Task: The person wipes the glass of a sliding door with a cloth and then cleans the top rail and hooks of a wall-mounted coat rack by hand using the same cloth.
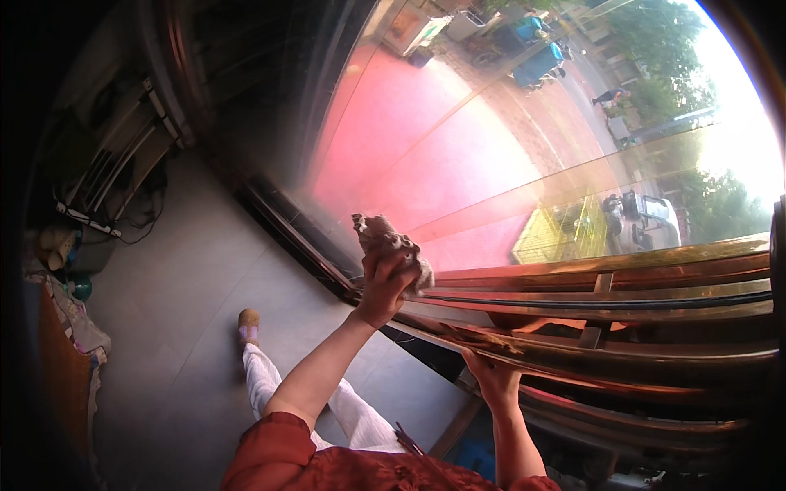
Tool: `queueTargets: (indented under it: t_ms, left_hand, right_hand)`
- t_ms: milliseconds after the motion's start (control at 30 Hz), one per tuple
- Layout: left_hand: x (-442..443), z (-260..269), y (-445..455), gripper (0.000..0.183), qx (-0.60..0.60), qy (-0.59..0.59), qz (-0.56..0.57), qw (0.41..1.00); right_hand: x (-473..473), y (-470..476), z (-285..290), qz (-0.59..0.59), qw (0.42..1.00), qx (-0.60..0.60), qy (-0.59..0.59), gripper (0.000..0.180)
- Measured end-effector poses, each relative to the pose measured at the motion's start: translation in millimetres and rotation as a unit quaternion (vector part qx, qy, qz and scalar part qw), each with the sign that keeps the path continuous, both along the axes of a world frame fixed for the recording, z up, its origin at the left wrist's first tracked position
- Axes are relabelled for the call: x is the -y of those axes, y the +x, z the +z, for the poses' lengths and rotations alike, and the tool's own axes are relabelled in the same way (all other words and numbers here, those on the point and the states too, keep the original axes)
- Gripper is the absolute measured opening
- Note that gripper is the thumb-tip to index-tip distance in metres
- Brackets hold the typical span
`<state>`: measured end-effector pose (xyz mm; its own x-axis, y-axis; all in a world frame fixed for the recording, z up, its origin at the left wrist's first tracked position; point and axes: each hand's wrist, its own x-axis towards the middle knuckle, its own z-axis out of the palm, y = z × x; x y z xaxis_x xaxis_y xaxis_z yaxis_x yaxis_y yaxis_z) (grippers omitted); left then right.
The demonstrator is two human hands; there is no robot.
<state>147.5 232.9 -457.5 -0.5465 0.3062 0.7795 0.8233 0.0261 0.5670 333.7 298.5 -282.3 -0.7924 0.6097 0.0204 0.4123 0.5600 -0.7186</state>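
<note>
My left hand (385,283) reaches forward with a crumpled grey-brown cloth (425,277) bunched under its fingers. The cloth is up against a large glass pane (424,141), which looks hazy in its lower part. Lower right, my right hand (496,375) holds the edge of a shiny bronze-coloured metal frame (645,363); its thumb shows while most of its fingers are hidden. Several frame bars run side by side toward the right rim, with a black strip (614,303) along one of them.
Below lies a grey tiled floor (178,294) with a dark floor track (295,236). A rack (123,159) with a cable and a wooden piece of furniture with cloth (64,362) stand left. Through the glass show a yellow wire cage (562,230), vehicles and a distant person (609,96).
</note>
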Motion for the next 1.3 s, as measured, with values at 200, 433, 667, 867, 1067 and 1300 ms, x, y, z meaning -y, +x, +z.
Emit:
queueTargets:
  t_ms: [200, 433, 667, 867, 1067, 1300]
  left_hand:
    - [-16.8, 133.1, -18.3, 0.032, -0.044, 0.160, 0.018, 0.986]
    - [-60.2, 255.5, 22.9, 0.032, -0.140, 0.278, -0.046, 0.949]
    - [-33.2, 121.0, 44.4, 0.037, -0.102, 0.089, -0.170, 0.976]
    - [5.1, 9.6, 52.7, 0.035, 0.101, -0.023, -0.228, 0.968]
    - [9.5, 31.8, 67.9, 0.044, 0.338, 0.020, -0.252, 0.907]
    - [14.8, 253.1, 82.8, 0.053, 0.141, 0.276, -0.394, 0.865]
  right_hand:
    - [-1.8, 4.4, -8.0, -0.004, 0.999, -0.022, -0.029, 0.029]
    - [-9.6, 8.5, -7.2, -0.002, 0.997, 0.015, -0.076, 0.029]
    - [-8.5, 26.0, -10.3, 0.004, 0.998, 0.050, 0.028, 0.049]
    - [-4.8, 22.8, 10.2, 0.020, 0.986, 0.106, 0.129, 0.048]
    - [-2.3, 37.4, 38.7, -0.036, 0.962, 0.159, 0.219, 0.012]
    - [-15.9, 61.2, 74.1, -0.111, 0.962, -0.102, 0.227, 0.017]
